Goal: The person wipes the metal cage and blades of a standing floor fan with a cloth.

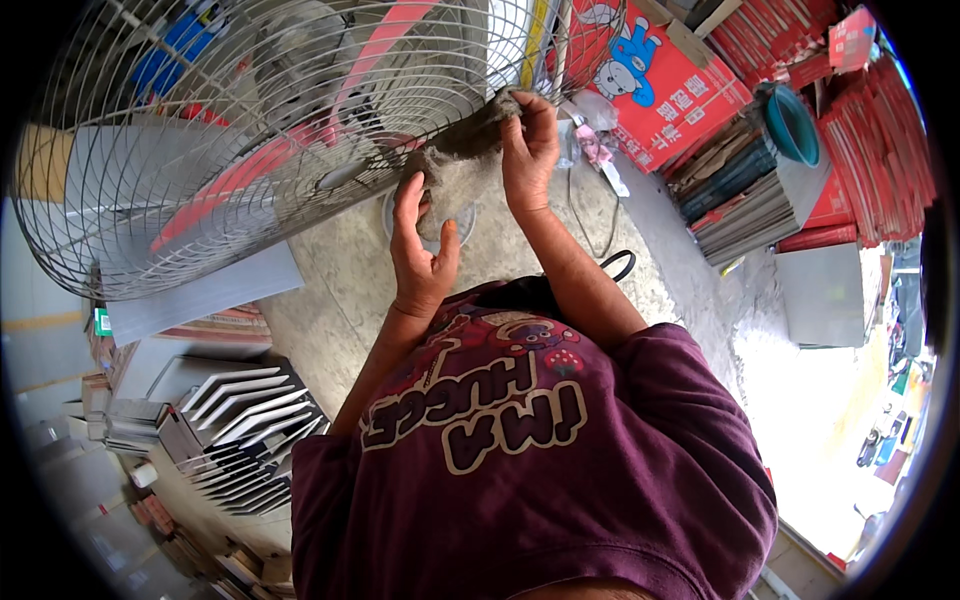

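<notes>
A large fan with a wire guard [310, 210] and red blades [235, 180] fills the upper left. Grey, matted dust coats the lower edge of its guard. My right hand [532, 165] is at that edge, thumb and fingers pinched on a clump of grey dust [503, 106]. Closer to me and to the left, my left hand [425, 255] has its thumb and fingers apart. Its fingertips come up beside a loose tuft of grey fluff [437, 168] hanging from the edge; whether they touch it I cannot tell. A round, pale object sits below, partly hidden by my left hand.
A red printed box [665, 95] and stacks of red flat cardboard [875, 150] stand at the upper right, with a teal bowl [792, 125] among them. A dark cable [618, 265] lies on the concrete floor. White angled panels [245, 405] stand in a rack at the lower left.
</notes>
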The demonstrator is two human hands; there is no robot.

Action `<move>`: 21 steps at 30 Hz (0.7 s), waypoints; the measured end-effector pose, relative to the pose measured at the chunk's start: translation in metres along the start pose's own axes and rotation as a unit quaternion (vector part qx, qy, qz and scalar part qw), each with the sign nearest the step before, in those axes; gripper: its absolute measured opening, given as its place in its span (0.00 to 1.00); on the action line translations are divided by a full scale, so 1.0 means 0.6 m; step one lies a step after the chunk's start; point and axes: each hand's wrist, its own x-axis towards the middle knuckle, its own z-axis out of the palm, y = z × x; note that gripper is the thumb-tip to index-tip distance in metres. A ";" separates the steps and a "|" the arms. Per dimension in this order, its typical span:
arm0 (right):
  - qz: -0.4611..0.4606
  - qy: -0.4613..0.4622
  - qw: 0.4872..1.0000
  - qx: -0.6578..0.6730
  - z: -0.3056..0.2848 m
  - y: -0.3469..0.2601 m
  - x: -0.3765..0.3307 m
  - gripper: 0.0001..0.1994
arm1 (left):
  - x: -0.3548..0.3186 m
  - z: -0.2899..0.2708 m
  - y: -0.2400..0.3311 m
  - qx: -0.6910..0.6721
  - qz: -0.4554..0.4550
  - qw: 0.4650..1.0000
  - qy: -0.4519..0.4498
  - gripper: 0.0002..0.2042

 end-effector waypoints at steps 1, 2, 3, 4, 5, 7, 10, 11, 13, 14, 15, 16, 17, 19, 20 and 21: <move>-0.006 0.000 1.000 -0.005 0.001 -0.001 0.002 0.12 | -0.001 -0.004 -0.001 0.001 -0.001 1.000 0.005 0.31; -0.013 0.000 1.000 -0.009 0.003 -0.002 0.002 0.12 | -0.002 -0.009 -0.003 0.003 -0.001 1.000 0.011 0.31; -0.007 0.005 1.000 -0.019 0.002 -0.001 0.001 0.13 | -0.004 -0.013 -0.004 0.000 -0.002 1.000 0.015 0.31; -0.012 0.011 1.000 -0.015 0.005 -0.002 0.001 0.12 | -0.006 -0.017 -0.006 -0.002 -0.003 1.000 0.020 0.30; 0.001 0.010 1.000 -0.013 0.002 0.000 -0.002 0.12 | -0.008 -0.019 -0.007 -0.005 -0.004 1.000 0.025 0.30; 0.029 0.000 0.999 -0.021 -0.003 0.009 -0.011 0.11 | -0.012 -0.025 -0.006 -0.008 -0.009 0.999 0.033 0.30; 0.086 -0.034 0.996 -0.014 0.004 0.021 -0.034 0.11 | -0.021 -0.043 -0.007 -0.001 -0.026 0.999 0.047 0.30; 0.078 -0.031 0.996 -0.018 0.020 0.013 -0.042 0.11 | -0.024 -0.051 -0.009 0.003 -0.033 0.998 0.052 0.30; 0.087 -0.050 0.995 -0.012 0.031 0.019 -0.057 0.11 | -0.030 -0.066 -0.014 0.005 -0.048 0.996 0.072 0.30; 0.093 -0.061 0.994 -0.008 0.039 0.022 -0.064 0.11 | -0.032 -0.076 -0.016 0.008 -0.057 0.995 0.083 0.30; 0.113 -0.077 0.991 0.006 0.043 0.021 -0.071 0.10 | -0.034 -0.086 -0.019 0.011 -0.061 0.994 0.093 0.30; 0.116 -0.093 0.989 0.008 0.049 0.019 -0.078 0.10 | -0.036 -0.096 -0.023 0.013 -0.064 0.992 0.106 0.30; 0.119 -0.109 0.987 0.009 0.054 0.017 -0.084 0.09 | -0.039 -0.107 -0.028 0.015 -0.067 0.990 0.120 0.30; 0.109 -0.134 0.985 0.017 0.067 0.016 -0.096 0.09 | -0.041 -0.130 -0.036 0.022 -0.072 0.987 0.144 0.30; 0.099 -0.150 0.984 0.009 0.075 0.014 -0.101 0.10 | -0.040 -0.142 -0.039 0.026 -0.069 0.985 0.158 0.30; 0.089 -0.166 0.982 0.001 0.085 0.010 -0.104 0.10 | -0.038 -0.154 -0.042 0.030 -0.065 0.982 0.172 0.30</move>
